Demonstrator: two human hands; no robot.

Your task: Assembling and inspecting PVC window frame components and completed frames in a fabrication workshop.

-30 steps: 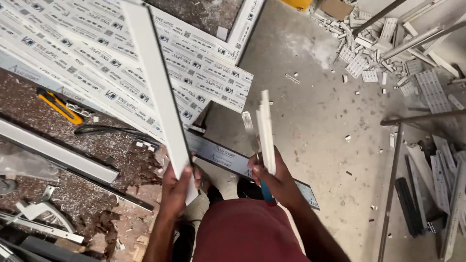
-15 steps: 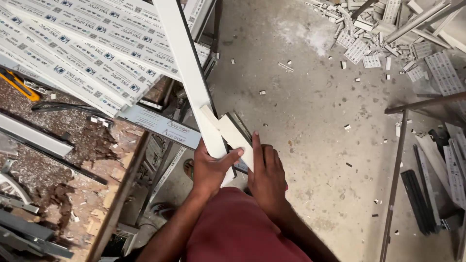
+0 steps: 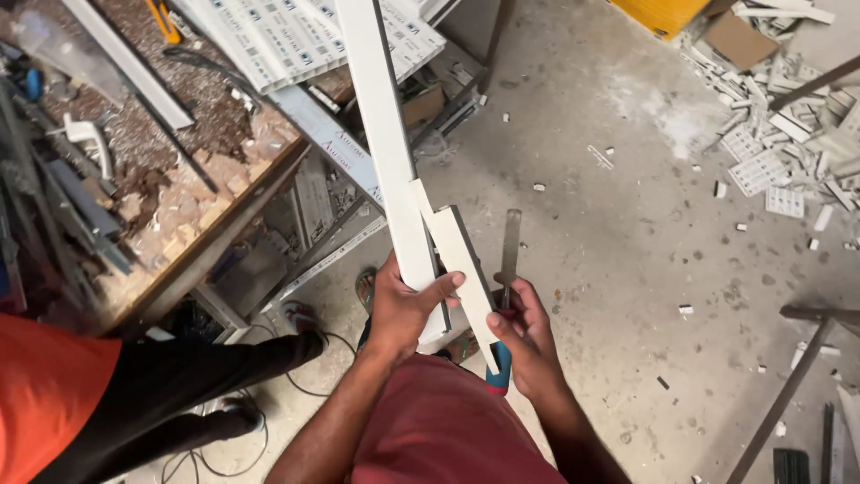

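My left hand (image 3: pixel 405 306) grips the near end of a long white plastic profile (image 3: pixel 382 125) that runs up and away from me. My right hand (image 3: pixel 527 337) holds a short white offcut piece (image 3: pixel 457 255) laid against the long profile's right side. The same hand also holds a flat metal file (image 3: pixel 511 246) with a blue and red handle (image 3: pixel 499 370), its blade pointing up beside the offcut. Both hands are close together above my red shirt.
A cluttered workbench (image 3: pixel 193 193) with stacked white profiles (image 3: pixel 296 36) stands at the upper left. A person in an orange top and dark trousers (image 3: pixel 179 376) stands at the left. White offcuts (image 3: pixel 779 143) litter the concrete floor at the right, near a metal stand (image 3: pixel 788 394).
The view has swung left and the workbench has slid further into sight. My hands have drawn nearer to me, and the short offcut now lies along the long profile's side.
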